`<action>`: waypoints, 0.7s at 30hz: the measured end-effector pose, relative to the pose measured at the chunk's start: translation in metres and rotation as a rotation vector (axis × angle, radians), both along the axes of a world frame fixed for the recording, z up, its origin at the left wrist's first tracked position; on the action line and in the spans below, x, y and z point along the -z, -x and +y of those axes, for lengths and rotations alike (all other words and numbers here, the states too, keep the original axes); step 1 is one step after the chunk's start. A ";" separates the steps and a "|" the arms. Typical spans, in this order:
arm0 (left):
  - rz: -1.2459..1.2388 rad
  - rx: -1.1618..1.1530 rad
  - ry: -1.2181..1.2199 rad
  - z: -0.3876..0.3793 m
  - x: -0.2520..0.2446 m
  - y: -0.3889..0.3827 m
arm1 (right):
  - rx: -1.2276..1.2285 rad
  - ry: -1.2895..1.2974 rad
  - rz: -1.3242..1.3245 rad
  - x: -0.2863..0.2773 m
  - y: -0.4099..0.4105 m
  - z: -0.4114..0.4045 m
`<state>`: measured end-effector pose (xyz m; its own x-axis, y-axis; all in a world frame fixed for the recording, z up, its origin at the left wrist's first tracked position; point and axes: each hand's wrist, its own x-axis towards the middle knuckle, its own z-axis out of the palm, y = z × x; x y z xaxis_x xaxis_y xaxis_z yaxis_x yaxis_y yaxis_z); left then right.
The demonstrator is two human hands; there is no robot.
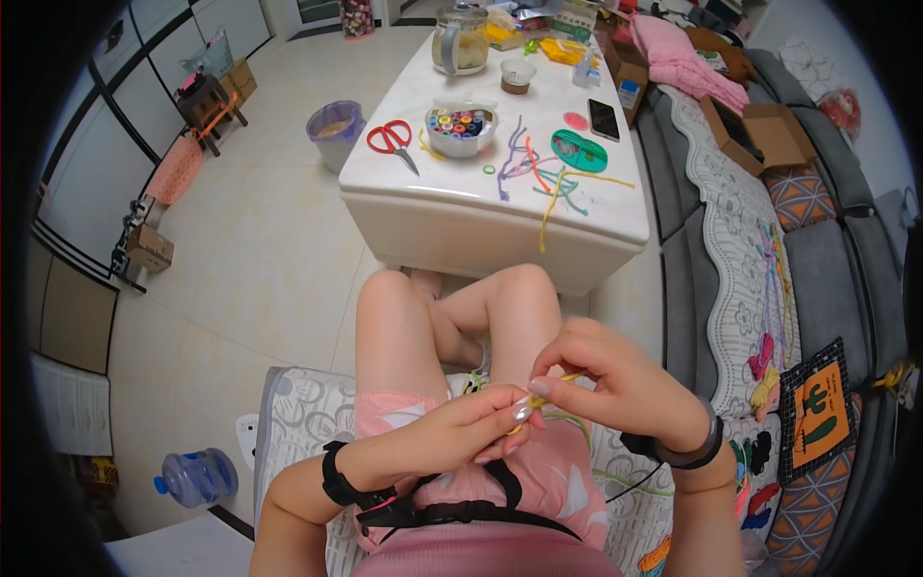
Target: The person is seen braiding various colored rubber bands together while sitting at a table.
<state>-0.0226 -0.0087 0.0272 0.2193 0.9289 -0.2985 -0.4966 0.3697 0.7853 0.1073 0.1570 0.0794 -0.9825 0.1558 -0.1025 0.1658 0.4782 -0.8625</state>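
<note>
Above my lap, my left hand (497,422) pinches a short yellow cord (536,401) between thumb and fingers. My right hand (584,371) meets it there, thumb and forefinger closed on the same cord, whose end shows past the right fingers. How the cord is looped or knotted is hidden by the fingers. A light green cord (577,422) runs beneath the right hand, across the shorts and onto the seat. Before me on the white table (404,177) lie red-handled scissors (393,141), loose coloured cords (530,162) and a green oval case (579,150).
The table also holds a box of thread spools (461,130), a glass kettle (461,43), a small cup (516,76) and a phone (603,119). A bin (336,133) stands left of it. Along the right runs a grey sofa (681,260) with bundled yarn (764,353) on its cover.
</note>
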 end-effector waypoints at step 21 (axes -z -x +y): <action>-0.020 -0.106 -0.067 0.004 0.008 -0.006 | -0.032 -0.255 0.083 -0.007 -0.005 0.002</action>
<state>-0.0163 -0.0050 0.0189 0.1238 0.9650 -0.2311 -0.5463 0.2608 0.7960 0.1124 0.1594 0.0864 -0.9907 0.1348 0.0176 0.0805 0.6854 -0.7237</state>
